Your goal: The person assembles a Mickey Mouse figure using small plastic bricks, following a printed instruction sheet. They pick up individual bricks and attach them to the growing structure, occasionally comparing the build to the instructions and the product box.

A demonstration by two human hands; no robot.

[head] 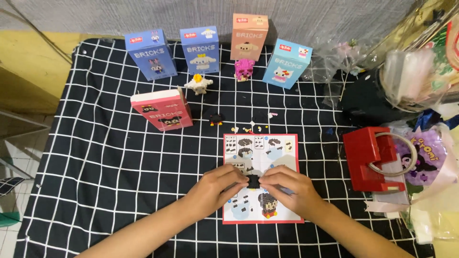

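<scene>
The 2 hands are meeting over the instruction sheet [262,179]. The left hand [215,187] and the right hand [287,187] are both pinching the small black brick piece [253,181], which is lying exactly between their fingertips, equally near to each hand.
</scene>
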